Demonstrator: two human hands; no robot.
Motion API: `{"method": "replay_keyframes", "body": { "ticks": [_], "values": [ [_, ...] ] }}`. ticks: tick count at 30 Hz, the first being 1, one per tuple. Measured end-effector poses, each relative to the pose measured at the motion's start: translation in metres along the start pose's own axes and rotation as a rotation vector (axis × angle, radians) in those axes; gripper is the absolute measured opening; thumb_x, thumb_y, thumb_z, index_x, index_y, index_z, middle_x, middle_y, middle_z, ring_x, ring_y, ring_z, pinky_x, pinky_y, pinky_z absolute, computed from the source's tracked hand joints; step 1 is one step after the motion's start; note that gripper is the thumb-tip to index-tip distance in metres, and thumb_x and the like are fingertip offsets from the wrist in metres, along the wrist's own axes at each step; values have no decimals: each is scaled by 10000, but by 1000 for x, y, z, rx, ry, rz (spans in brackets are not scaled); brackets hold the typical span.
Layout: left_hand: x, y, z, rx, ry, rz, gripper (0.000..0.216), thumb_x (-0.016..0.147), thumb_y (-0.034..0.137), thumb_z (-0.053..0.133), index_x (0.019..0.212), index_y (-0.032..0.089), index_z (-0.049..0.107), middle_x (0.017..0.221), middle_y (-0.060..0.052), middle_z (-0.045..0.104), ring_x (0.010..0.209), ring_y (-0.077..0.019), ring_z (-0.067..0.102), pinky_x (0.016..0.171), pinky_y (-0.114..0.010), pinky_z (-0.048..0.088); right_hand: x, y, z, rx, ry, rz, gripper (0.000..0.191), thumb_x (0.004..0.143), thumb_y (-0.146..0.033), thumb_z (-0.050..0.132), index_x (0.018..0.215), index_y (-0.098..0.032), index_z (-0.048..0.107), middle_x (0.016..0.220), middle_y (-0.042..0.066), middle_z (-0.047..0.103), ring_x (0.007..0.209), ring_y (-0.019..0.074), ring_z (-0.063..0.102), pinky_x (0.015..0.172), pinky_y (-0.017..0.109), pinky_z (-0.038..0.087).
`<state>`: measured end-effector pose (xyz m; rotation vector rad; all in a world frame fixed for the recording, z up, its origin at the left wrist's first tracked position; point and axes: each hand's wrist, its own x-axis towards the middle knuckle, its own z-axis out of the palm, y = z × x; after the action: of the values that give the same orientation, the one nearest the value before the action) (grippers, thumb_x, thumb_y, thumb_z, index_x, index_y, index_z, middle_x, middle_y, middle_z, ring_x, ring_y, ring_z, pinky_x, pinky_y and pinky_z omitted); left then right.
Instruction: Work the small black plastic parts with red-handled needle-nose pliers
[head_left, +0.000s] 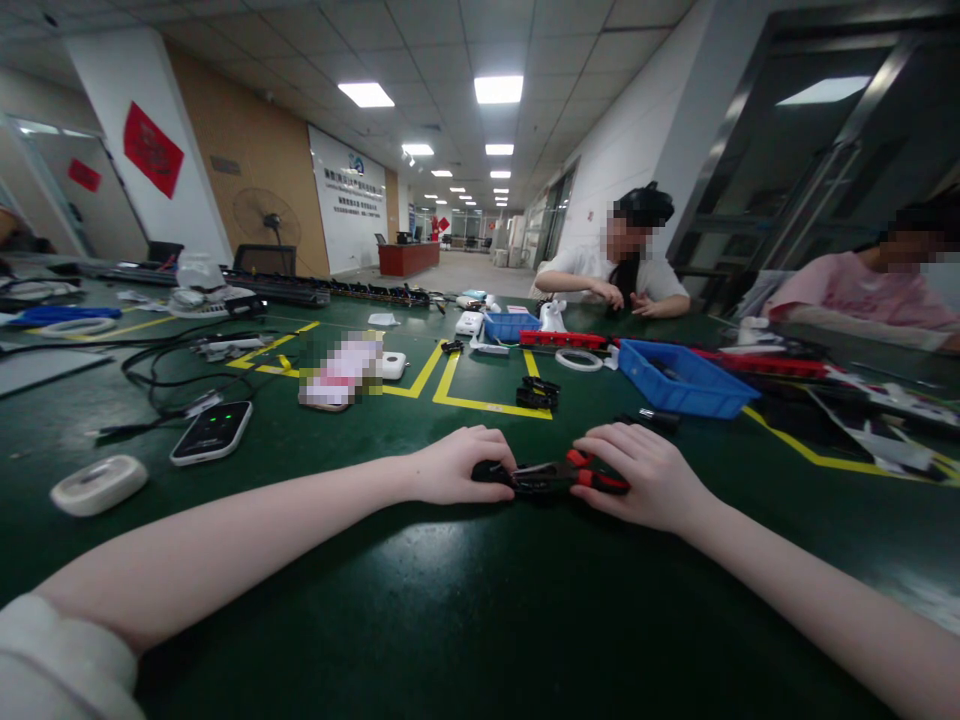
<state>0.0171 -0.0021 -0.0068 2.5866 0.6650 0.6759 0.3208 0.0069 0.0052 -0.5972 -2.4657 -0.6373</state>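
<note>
Just above the dark green table, my left hand is closed around a small black part, its fingers and thumb pinching it from the left. My right hand grips pliers with red and black handles. The jaws point left and meet the black part between my hands; whether they clamp it cannot be made out. Beyond them lies a cluster of black pieces by the yellow tape. A dark cylindrical item lies just past my right hand.
A blue bin stands at the right. Left are a phone, a black device with green lights, a white rounded case and loose cables. A co-worker sits across the table, another person farther right.
</note>
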Motion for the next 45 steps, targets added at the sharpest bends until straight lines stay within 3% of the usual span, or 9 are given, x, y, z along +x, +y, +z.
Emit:
{"method": "replay_keyframes", "body": {
  "ticks": [45],
  "values": [
    [-1, 7, -2, -21, 0, -20, 136, 908, 283, 707, 983, 177, 665, 1046, -60, 652, 987, -214, 613, 909, -351, 466, -2, 2, 5, 59, -12, 5, 347, 877, -452, 667, 1071, -164, 640, 982, 119, 721, 842, 244, 677, 704, 375, 531]
  ]
}}
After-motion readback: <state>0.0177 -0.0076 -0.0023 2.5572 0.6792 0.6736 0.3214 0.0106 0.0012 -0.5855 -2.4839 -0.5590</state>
